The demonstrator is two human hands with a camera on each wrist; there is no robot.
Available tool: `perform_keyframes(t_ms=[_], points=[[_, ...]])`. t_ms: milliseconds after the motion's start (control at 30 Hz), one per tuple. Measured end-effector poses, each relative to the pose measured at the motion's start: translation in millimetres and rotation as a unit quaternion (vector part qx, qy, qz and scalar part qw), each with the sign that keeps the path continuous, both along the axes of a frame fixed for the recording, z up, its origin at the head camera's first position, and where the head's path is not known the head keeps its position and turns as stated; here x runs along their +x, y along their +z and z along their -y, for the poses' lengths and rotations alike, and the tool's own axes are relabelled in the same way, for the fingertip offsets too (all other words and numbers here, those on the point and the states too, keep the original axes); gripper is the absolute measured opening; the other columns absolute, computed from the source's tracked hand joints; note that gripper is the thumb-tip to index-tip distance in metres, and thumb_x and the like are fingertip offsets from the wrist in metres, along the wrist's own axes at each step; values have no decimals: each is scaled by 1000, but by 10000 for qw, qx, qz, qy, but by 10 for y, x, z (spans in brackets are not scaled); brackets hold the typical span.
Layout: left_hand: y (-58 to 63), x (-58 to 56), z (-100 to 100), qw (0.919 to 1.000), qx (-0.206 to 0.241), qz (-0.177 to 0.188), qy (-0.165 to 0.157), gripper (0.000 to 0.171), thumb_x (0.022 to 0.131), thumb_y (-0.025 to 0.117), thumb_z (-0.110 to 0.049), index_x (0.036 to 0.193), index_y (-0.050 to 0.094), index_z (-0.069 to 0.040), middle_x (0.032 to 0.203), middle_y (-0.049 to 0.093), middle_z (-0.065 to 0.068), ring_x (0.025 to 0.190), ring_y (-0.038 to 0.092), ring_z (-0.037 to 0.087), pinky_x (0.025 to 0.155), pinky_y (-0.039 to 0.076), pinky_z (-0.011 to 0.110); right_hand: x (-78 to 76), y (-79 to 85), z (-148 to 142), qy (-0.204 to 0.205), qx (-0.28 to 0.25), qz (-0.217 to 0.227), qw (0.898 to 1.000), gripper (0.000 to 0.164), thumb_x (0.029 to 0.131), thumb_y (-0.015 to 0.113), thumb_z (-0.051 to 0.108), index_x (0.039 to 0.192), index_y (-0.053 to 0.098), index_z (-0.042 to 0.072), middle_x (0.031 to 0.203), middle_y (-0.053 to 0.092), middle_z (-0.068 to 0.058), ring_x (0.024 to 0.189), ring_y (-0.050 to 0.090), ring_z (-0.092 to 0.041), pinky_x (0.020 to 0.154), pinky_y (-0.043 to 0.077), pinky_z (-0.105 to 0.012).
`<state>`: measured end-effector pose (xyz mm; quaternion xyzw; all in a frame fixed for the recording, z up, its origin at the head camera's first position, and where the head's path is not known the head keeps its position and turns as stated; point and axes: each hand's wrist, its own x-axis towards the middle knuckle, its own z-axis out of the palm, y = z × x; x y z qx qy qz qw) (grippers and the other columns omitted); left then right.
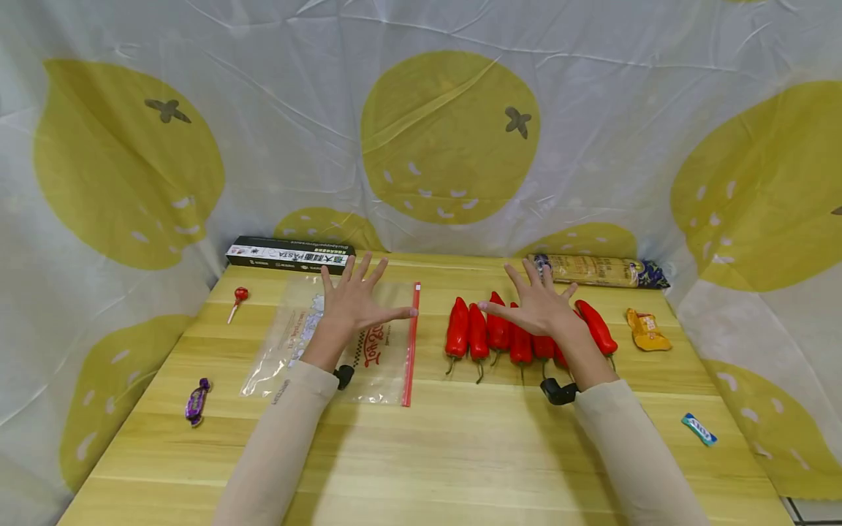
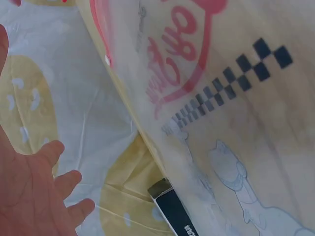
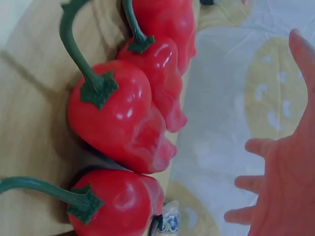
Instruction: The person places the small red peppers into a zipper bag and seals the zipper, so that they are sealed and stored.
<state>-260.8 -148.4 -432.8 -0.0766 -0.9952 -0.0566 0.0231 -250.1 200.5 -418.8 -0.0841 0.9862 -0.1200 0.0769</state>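
Observation:
My left hand (image 1: 355,303) hovers with fingers spread over a clear plastic zip bag (image 1: 388,372), which lies flat with its red zipper edge (image 1: 411,351) toward the middle. The left wrist view shows the bag's printed checker strip (image 2: 236,78) and the hand's fingertips apart from it. My right hand (image 1: 542,310), fingers also spread, is above a row of several red peppers (image 1: 457,329) with green stems. From the right wrist, the peppers (image 3: 118,108) lie close together and the hand (image 3: 290,172) touches none of them. Some peppers are partly hidden behind the right hand.
A black pasta box (image 1: 289,254) lies at the back left, and a yellow noodle packet (image 1: 592,270) at the back right. On the left are a red lollipop (image 1: 240,294) and a purple-wrapped candy (image 1: 196,402). An orange packet (image 1: 647,330) and a small blue-green candy (image 1: 699,429) lie right.

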Motion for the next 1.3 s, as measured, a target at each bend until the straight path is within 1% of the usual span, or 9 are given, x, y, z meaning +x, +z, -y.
perform_keyframes(t_ms=[133, 300, 467, 600, 700, 800, 1033, 1167, 1300], points=[[-4, 56, 9, 9997, 130, -27, -221, 120, 56, 35, -102, 155, 9, -40, 165, 8, 0, 152, 0, 30, 110, -17, 68, 86, -6, 2, 109, -342, -262, 9990, 102, 76, 35, 90, 156, 7, 33, 165, 1, -9, 148, 3, -47, 101, 3, -83], [5, 205, 47, 9962, 556, -16, -673, 114, 63, 41, -97, 155, 19, -33, 164, 16, 0, 151, 12, 29, 116, -5, 66, 253, -25, 29, 362, -882, -565, 9938, 92, 83, 41, 81, 155, 21, 27, 162, 18, -8, 146, 20, -40, 107, 25, -71], [-15, 315, 76, 9835, 1334, -65, -1225, 103, 72, 61, -80, 153, 31, -24, 159, 30, 6, 147, 25, 30, 120, 6, 58, 444, -61, 145, 639, -1658, -547, 9826, 78, 90, 49, 68, 149, 36, 19, 155, 32, -7, 140, 35, -34, 105, 38, -61], [-88, 364, 60, 9711, 1823, 71, -1536, 95, 74, 70, -67, 150, 38, -19, 155, 36, 7, 144, 31, 32, 117, 24, 56, 569, -136, 310, 799, -2285, -575, 9685, 66, 91, 58, 56, 142, 46, 16, 147, 45, -4, 135, 43, -29, 105, 42, -54], [-168, 398, 42, 9648, 2041, 378, -1617, 88, 77, 73, -60, 148, 42, -17, 155, 37, 6, 143, 33, 31, 113, 32, 54, 657, -192, 470, 845, -2844, -479, 9538, 57, 91, 64, 46, 138, 51, 15, 140, 52, -4, 126, 53, -28, 100, 48, -50], [-251, 422, 30, 9608, 2144, 642, -1637, 79, 80, 74, -53, 144, 47, -14, 153, 40, 6, 141, 36, 31, 113, 35, 52, 721, -251, 636, 871, -3444, -224, 9345, 51, 91, 68, 37, 134, 54, 15, 133, 58, -8, 114, 61, -26, 95, 53, -46], [-419, 431, 36, 9520, 2390, 775, -1746, 61, 85, 75, -39, 135, 58, -8, 144, 52, 7, 136, 45, 30, 114, 34, 48, 787, -376, 952, 752, -4267, 423, 9003, 43, 90, 70, 29, 129, 56, 17, 130, 59, -12, 109, 66, -20, 93, 55, -35], [-502, 433, 63, 9498, 2438, 799, -1790, 53, 86, 74, -35, 129, 62, -7, 139, 57, 8, 135, 46, 29, 113, 36, 47, 800, -427, 1086, 773, -4490, 658, 8877, 44, 91, 70, 25, 131, 56, 12, 134, 57, -15, 113, 65, -27, 95, 53, -39], [-569, 424, 93, 9493, 2649, 672, -1553, 41, 86, 75, -32, 120, 70, -10, 134, 62, 5, 135, 47, 30, 114, 35, 47, 797, -480, 1189, 810, -4409, 696, 8912, 46, 92, 68, 23, 133, 53, 7, 135, 57, -15, 116, 63, -30, 96, 52, -41]])
